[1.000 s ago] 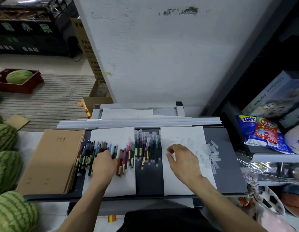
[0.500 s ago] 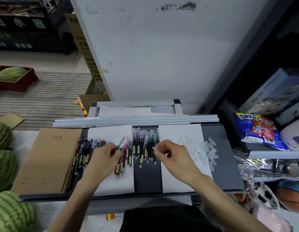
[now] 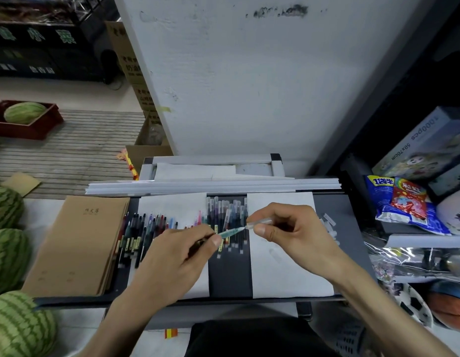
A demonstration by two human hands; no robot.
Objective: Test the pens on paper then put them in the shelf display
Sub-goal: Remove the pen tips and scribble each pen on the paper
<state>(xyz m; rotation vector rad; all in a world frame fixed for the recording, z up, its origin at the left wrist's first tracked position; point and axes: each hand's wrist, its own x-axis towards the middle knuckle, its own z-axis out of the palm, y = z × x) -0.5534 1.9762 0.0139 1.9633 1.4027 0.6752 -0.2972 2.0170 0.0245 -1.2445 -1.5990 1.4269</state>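
A teal pen point(image 3: 230, 232) is held just below the middle of the frame, its tip pointing right and slightly up, above the dark strip between two white sheets. It is judged light, stiff and smooth, so it could roll or slip. It is best held at the barrel near the tip for writing, and a pinch is enough.

The barrel's rear part is pinched in the left hand point(image 3: 172, 258), thumb on top and fingers curled beneath. A clear cap point(image 3: 261, 222), just beside the tip and apart from it, is pinched between thumb and forefinger of the right hand point(image 3: 293, 238), with the other fingers curled.

Below the right hand lies the right sheet point(image 3: 283, 269), where a test stroke could be made. A row of pens point(image 3: 223, 215) lies on the dark strip and a loose pile of pens point(image 3: 141, 228) to the left. Brown notebooks point(image 3: 77, 243) are stacked at centre left.

A second earlier, the left hand was lying on the pile and the right hand was spread over the right sheet. Since then the pen has been lifted, the hands have been brought together and the cap appears to have been drawn off.
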